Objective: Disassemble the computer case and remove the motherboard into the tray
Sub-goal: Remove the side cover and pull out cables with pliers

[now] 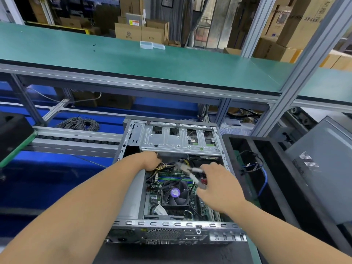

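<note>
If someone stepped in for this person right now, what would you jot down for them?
Left hand: inside the open case, at the yellow cable bundle; grip hidden.
Right hand: holding a blurred pale tool or connector above the motherboard.
Tray: right of the case, holding loose cables only.
Done: side cover off.
Left: free the cables, release the motherboard, fan still on it, and move it into the tray.

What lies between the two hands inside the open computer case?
In the head view, a bundle of yellow and black cables spans the gap between the left hand and right hand, above the motherboard.
</note>
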